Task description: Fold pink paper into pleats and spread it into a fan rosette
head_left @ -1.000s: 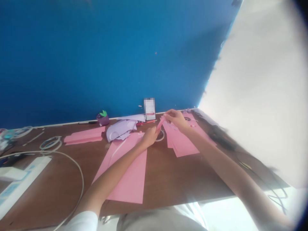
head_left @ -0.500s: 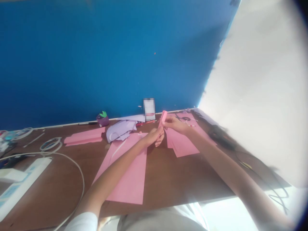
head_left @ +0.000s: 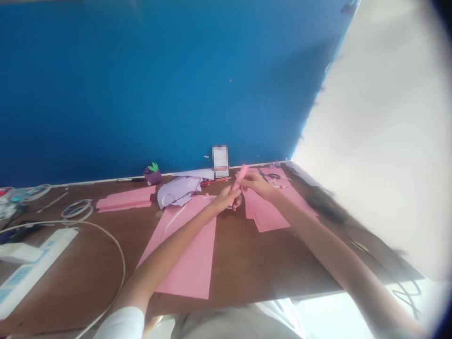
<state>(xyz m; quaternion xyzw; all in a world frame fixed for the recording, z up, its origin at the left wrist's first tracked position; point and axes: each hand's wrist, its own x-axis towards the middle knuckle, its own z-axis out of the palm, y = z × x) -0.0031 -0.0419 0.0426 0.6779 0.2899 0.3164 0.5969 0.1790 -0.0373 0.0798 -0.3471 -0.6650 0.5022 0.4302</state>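
A narrow folded strip of pink paper (head_left: 240, 176) is held up between my two hands, tilted to the right, above the middle of the desk. My left hand (head_left: 228, 198) is closed round its lower end. My right hand (head_left: 256, 184) pinches it by the right edge, higher up. Below my left forearm lies a large pink sheet (head_left: 190, 254) with a thin pale strip on it. More pink sheets (head_left: 264, 216) lie under and beyond my right hand, with dark-handled scissors (head_left: 270, 175) on top.
Crumpled lilac paper (head_left: 178, 190), a folded pink stack (head_left: 125, 198) and a small purple pot with green leaves (head_left: 152, 174) stand toward the blue wall. A white power strip (head_left: 38, 268) and looping cable (head_left: 120, 249) lie left. A dark object (head_left: 326, 205) with a cord lies right.
The pink strip now leans further to the right between my hands. The fingers of both hands have shifted slightly on it; the camera view has moved a little.
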